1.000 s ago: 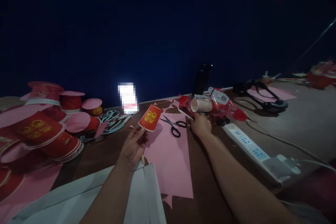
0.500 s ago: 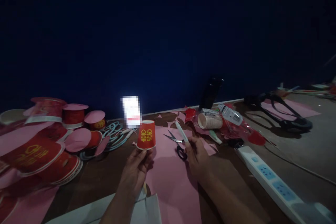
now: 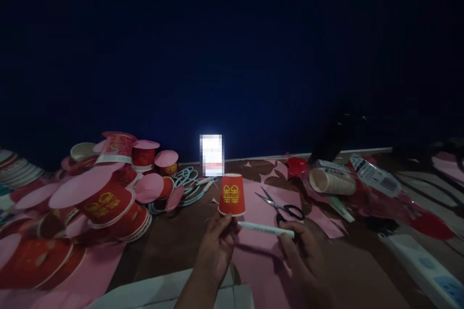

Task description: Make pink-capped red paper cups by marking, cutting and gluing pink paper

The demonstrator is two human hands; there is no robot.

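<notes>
My left hand [image 3: 216,247] pinches the red cup [image 3: 232,195] by its lower rim, thumb and fingertips closed on it, so the cup stands mouth-down just above my fingers. My right hand [image 3: 303,250] is curled around a white pen [image 3: 266,229], held level, its far end almost at my left fingertips. Pink paper [image 3: 259,260] lies under both hands. Scissors [image 3: 283,207] lie just beyond my right fingers, and a heap of lidded cups [image 3: 108,200] sits well left of my left fingers.
</notes>
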